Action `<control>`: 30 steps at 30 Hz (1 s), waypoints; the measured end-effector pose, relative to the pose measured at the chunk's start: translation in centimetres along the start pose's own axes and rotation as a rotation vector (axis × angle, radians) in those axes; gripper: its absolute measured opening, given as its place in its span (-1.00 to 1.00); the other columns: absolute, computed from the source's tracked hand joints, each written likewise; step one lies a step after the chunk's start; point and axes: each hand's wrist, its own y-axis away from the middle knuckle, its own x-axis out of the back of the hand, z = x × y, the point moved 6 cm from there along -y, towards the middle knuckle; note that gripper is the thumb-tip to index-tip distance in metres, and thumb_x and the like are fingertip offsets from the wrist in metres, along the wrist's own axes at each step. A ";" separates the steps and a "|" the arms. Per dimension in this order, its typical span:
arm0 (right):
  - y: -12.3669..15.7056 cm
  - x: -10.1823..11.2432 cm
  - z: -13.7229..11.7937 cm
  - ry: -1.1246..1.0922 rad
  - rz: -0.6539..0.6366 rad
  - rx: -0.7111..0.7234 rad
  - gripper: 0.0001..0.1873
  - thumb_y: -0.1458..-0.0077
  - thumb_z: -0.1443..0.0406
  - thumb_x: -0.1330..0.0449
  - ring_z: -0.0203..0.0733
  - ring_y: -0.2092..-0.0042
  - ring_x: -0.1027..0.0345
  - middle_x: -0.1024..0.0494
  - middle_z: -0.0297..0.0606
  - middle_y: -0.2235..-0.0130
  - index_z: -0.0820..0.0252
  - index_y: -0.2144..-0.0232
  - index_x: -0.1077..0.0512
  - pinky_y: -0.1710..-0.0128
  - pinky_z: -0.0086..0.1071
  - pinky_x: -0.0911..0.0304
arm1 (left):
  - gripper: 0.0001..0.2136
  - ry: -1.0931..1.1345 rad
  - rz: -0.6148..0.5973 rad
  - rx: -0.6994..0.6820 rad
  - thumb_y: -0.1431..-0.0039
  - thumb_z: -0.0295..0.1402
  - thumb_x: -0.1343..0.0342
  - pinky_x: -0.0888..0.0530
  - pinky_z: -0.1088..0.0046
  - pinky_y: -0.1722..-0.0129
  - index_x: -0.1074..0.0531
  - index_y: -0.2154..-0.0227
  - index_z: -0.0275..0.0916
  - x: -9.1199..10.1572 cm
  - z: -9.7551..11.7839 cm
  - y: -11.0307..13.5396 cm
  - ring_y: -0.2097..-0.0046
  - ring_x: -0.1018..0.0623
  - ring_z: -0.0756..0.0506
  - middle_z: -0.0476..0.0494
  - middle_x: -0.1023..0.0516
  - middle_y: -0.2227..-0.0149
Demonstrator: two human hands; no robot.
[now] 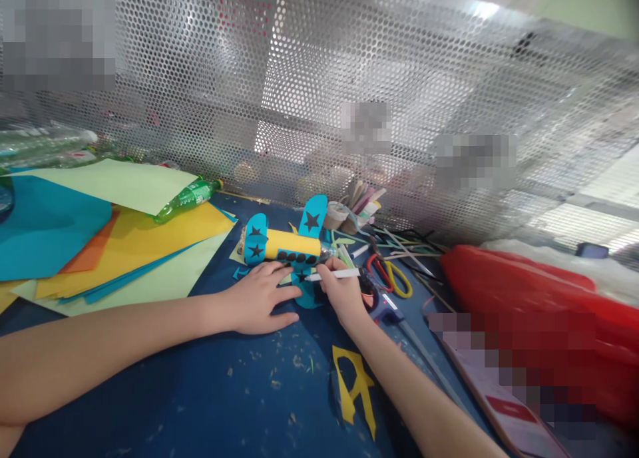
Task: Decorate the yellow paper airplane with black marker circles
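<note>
A paper craft airplane (pixel 285 243) with a yellow body, blue wings and black stars sits on the blue table (pixel 210 391). My left hand (pixel 259 297) lies flat with fingers spread, pressing on blue paper just in front of the plane. My right hand (pixel 342 288) is closed around a white pen (pixel 333 275), its tip pointing left at the plane's lower blue wing (pixel 305 295).
Sheets of coloured paper (pixel 114 245) and a green bottle (pixel 187 198) lie at the left. Scissors (pixel 392 277), sticks and a cup of sticks (pixel 357 208) sit right of the plane. A yellow paper scrap (pixel 355 388) lies near me. A red bag (pixel 539 311) fills the right; perforated metal mesh (pixel 349 78) stands behind.
</note>
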 end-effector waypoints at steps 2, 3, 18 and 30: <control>0.0 0.0 0.0 0.006 0.000 0.005 -0.71 0.07 0.26 -0.14 -0.31 0.63 0.02 -0.18 -0.49 0.74 0.07 0.69 -0.12 0.62 -0.38 0.11 | -0.58 -0.006 -0.002 0.000 -0.25 -0.02 0.01 -0.24 -0.04 -0.17 -0.39 -0.07 -0.09 0.1 0.0 0.0 -0.24 -0.22 -0.37 -0.26 -0.27 -0.23; 0.0 0.0 -0.1 0.008 -0.001 0.010 -0.71 0.07 0.25 -0.15 -0.31 0.63 0.02 -0.18 -0.49 0.74 0.07 0.69 -0.12 0.62 -0.38 0.10 | -0.58 -0.008 -0.002 0.000 -0.25 -0.02 0.01 -0.24 -0.04 -0.17 -0.38 -0.07 -0.08 0.1 0.0 0.0 -0.24 -0.22 -0.37 -0.26 -0.27 -0.23; 0.0 -0.1 -0.3 0.001 -0.020 0.013 -0.72 0.07 0.26 -0.14 -0.32 0.63 0.02 -0.19 -0.50 0.74 0.07 0.69 -0.13 0.63 -0.38 0.11 | -0.58 -0.019 -0.008 0.007 -0.24 -0.03 0.00 -0.23 -0.03 -0.18 -0.39 -0.06 -0.10 0.1 0.1 0.0 -0.24 -0.22 -0.37 -0.28 -0.27 -0.23; -0.5 0.8 0.6 0.037 0.096 0.106 -0.70 0.03 0.22 -0.11 -0.33 0.60 0.04 -0.12 -0.51 0.71 0.07 0.67 -0.08 0.59 -0.40 0.08 | -0.59 -0.008 -0.001 0.007 -0.24 -0.03 0.00 -0.23 -0.04 -0.18 -0.38 -0.06 -0.09 0.0 0.0 0.0 -0.25 -0.21 -0.37 -0.26 -0.27 -0.23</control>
